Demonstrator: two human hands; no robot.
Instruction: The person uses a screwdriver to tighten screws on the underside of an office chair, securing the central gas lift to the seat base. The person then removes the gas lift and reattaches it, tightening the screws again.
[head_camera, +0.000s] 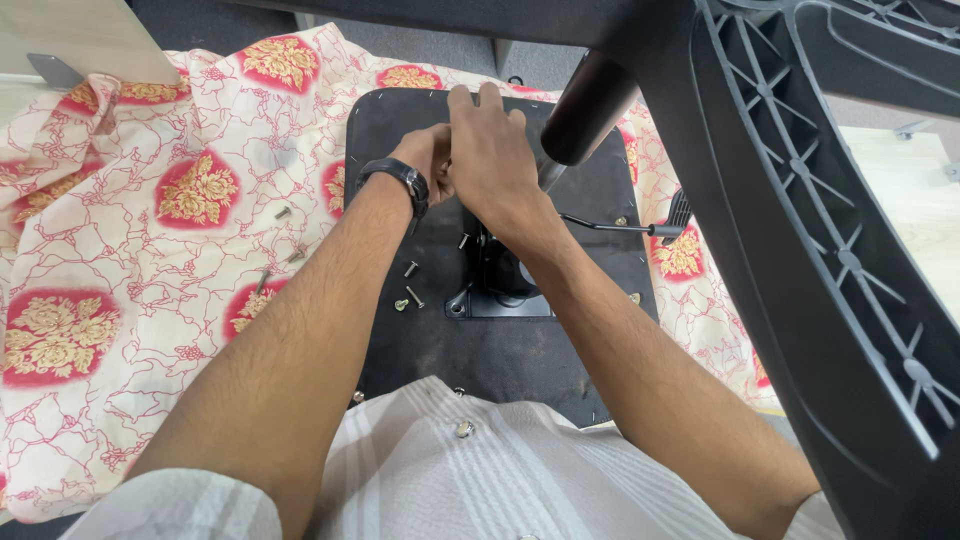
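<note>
Hands meet over the matte black seat underside (420, 330): your right hand (495, 160) covers your left hand (430, 155), fingers curled, grip contents hidden. 3 small metal bolts (410, 285) lie beside the steel mounting plate (500, 290), on floral cloth (150, 250).

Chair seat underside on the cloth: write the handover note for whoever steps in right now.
Left hand and right hand are pressed together at the far edge of the black seat underside; what they grip is hidden.
The seat lies upside down on a floral cloth, with the black mechanism plate mounted at its centre, the lever pointing right, and the gas column rising to the star base.
Loose screws lie on the seat left of the plate; more screws lie on the cloth.
Those screws are not yet fitted.
</note>
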